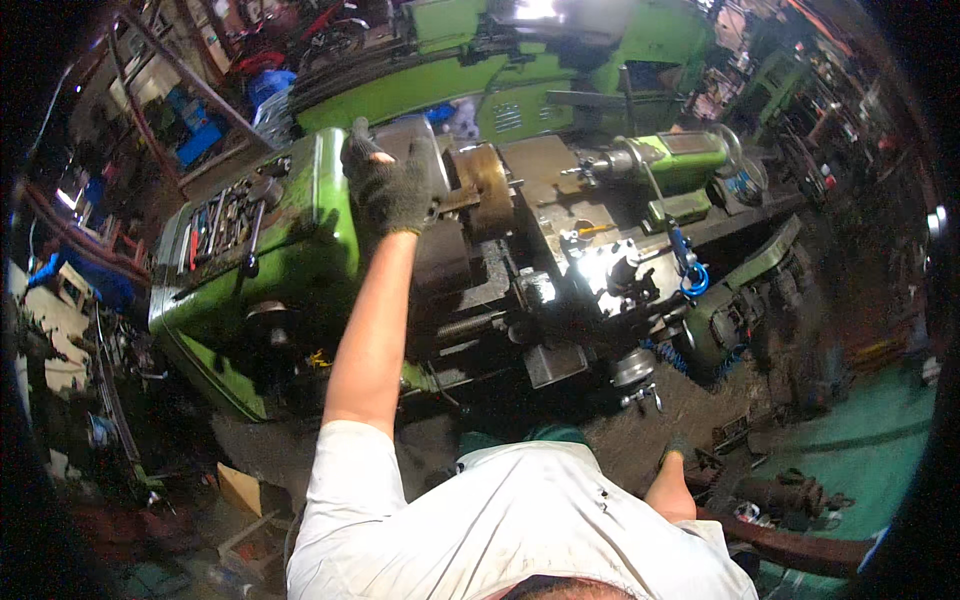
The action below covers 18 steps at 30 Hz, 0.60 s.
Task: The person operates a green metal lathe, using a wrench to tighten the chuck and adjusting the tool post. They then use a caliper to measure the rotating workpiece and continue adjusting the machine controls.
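A green metal lathe (335, 215) stands in front of me. My left hand (393, 190), in a dark grey work glove, reaches forward to the lathe's headstock, beside the chuck (485, 190). Its fingers are spread, and nothing shows in its grip. Whether the palm touches the metal I cannot tell. Low at my right side hangs my right hand (677, 447), also gloved, away from the machine; its fingers are too small and dark to read. Right of the chuck are the tool post (630, 272) and the green tailstock (680, 158).
Several hand tools (225, 225) lie on top of the headstock at the left. A blue air hose (693, 275) hangs near the carriage, with a handwheel (632, 368) below. Another green machine (510, 100) stands behind. A rusty pipe (800, 548) lies at lower right.
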### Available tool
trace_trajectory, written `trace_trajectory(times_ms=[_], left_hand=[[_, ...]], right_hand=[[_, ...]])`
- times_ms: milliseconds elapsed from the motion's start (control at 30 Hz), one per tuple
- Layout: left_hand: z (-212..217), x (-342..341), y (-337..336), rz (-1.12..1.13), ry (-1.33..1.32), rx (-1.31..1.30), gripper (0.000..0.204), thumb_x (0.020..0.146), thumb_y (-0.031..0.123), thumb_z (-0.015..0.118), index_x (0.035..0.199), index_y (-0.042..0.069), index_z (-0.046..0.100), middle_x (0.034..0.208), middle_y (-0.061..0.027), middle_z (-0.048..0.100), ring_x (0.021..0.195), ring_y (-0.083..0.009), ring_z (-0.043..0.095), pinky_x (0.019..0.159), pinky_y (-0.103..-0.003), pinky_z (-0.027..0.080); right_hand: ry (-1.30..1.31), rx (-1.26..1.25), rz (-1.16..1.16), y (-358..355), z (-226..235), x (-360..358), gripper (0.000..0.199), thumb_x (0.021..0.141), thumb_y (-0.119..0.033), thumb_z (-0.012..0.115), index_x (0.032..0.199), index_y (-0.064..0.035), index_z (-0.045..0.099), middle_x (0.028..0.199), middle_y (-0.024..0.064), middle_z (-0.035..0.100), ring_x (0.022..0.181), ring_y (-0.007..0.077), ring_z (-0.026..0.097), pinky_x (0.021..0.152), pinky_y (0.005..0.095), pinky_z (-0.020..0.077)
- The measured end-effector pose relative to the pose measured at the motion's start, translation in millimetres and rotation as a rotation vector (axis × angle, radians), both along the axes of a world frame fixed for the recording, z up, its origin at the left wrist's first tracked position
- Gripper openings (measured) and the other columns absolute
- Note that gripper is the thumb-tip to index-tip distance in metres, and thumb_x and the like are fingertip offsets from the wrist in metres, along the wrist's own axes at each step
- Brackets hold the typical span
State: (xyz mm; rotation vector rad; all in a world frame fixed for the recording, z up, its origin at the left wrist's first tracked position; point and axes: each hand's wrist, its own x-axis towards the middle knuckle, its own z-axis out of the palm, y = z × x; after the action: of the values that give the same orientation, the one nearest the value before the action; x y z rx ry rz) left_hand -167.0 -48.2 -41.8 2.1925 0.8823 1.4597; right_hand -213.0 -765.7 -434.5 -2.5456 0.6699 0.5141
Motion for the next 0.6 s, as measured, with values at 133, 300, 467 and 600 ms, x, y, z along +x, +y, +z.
trace_trajectory(times_ms=[133, 300, 467, 600], left_hand=[[9, 27, 7, 0.026, 0.236, -0.126, 0.097, 0.082, 0.058, 0.075, 0.153, 0.002, 0.041, 0.154, -0.0264, 0.045, 0.146, -0.0415, 0.040, 0.120, -0.051, 0.035], [-3, 38, 20, 0.076, 0.305, -0.065, 0.110, 0.079, 0.062, 0.076, 0.161, 0.005, 0.028, 0.160, -0.0289, 0.038, 0.147, -0.0446, 0.038, 0.120, -0.052, 0.035], [2, 59, 12, 0.234, 0.434, -0.061, 0.117, 0.077, 0.070, 0.074, 0.163, 0.009, 0.023, 0.158, -0.0328, 0.038, 0.145, -0.0481, 0.040, 0.115, -0.058, 0.039], [9, 76, 12, 0.243, 0.540, -0.159, 0.124, 0.073, 0.074, 0.074, 0.164, 0.009, 0.020, 0.159, -0.0362, 0.033, 0.143, -0.0507, 0.043, 0.114, -0.058, 0.041]], right_hand=[[0.058, 0.000, -0.054, -26, -15, -22, 0.051, 0.099, -0.044, 0.057, 0.120, 0.0006, 0.071, 0.120, 0.0207, 0.072, 0.110, 0.0372, 0.068, 0.093, 0.0474, 0.0521], [0.172, 0.044, -0.058, -43, -44, -25, 0.051, 0.099, -0.044, 0.057, 0.120, 0.0003, 0.071, 0.120, 0.0205, 0.072, 0.109, 0.0371, 0.069, 0.093, 0.0472, 0.0521], [0.258, 0.090, -0.055, -60, -64, -5, 0.050, 0.099, -0.043, 0.058, 0.121, 0.0000, 0.071, 0.120, 0.0202, 0.072, 0.109, 0.0369, 0.069, 0.093, 0.0470, 0.0522], [0.293, 0.140, -0.045, -60, -83, 33, 0.050, 0.099, -0.043, 0.058, 0.121, -0.0003, 0.071, 0.120, 0.0200, 0.073, 0.109, 0.0368, 0.069, 0.093, 0.0469, 0.0522]])
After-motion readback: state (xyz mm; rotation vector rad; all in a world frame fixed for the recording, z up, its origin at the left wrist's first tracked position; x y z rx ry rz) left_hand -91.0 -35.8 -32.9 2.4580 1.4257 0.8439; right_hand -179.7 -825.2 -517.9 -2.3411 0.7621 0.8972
